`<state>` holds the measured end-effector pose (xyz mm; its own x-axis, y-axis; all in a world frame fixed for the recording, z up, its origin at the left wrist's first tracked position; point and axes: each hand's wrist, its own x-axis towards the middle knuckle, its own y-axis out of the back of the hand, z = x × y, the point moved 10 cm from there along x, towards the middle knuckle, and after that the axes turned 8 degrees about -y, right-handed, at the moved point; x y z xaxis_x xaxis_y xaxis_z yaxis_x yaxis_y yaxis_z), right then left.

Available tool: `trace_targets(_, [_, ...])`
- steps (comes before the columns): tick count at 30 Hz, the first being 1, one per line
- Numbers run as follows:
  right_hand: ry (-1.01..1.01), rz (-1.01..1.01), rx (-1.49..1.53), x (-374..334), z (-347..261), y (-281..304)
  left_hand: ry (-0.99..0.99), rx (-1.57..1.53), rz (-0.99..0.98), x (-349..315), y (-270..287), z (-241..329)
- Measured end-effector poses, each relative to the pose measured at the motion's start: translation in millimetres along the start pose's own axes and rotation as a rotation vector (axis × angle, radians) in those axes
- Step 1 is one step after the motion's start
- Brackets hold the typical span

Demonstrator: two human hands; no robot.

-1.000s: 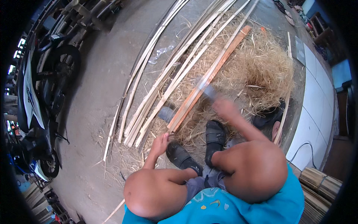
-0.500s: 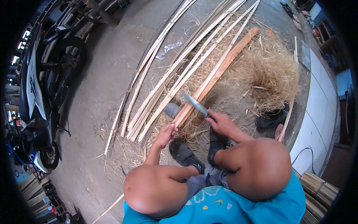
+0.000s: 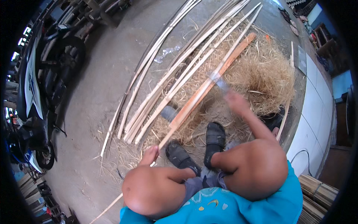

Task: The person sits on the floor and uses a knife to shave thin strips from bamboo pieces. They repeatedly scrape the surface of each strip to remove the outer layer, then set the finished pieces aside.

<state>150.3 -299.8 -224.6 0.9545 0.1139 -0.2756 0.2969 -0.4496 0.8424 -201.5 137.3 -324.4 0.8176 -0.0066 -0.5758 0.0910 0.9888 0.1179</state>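
Note:
My left hand (image 3: 150, 155) is closed round the near end of a pale bamboo strip (image 3: 206, 85), low in front of my left knee. The strip lies lengthwise along a reddish-brown plank (image 3: 194, 103), which slants away to the far right. Blurred by motion, my right hand (image 3: 237, 103) grips a knife (image 3: 219, 81) by its handle, which the fingers hide. Its blade crosses the strip about midway along the plank, against or just above the surface. A grey rounded object (image 3: 169, 113) sits beside the plank's near part, partly hidden by it.
Left of the plank, several long bamboo strips (image 3: 160, 84) lie on the concrete floor. Curly shavings (image 3: 268, 80) are heaped to its right. A motorbike (image 3: 39, 86) stands at the far left. White tiles (image 3: 312, 100) edge the right side; bundled slats (image 3: 319, 190) lie at lower right.
My left hand has drawn back toward my left knee, pulling the strip nearer along the plank. My right hand and the knife have moved farther away and to the right.

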Motion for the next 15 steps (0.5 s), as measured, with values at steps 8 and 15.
trace_targets(8, [0.23,0.02,-0.023,-39,-35,-25,-0.49,0.722,0.236,40,-61,175])
trace_targets(15, [-0.024,0.129,-0.086,-2,37,27,-0.331,0.952,0.068,50,-58,147])
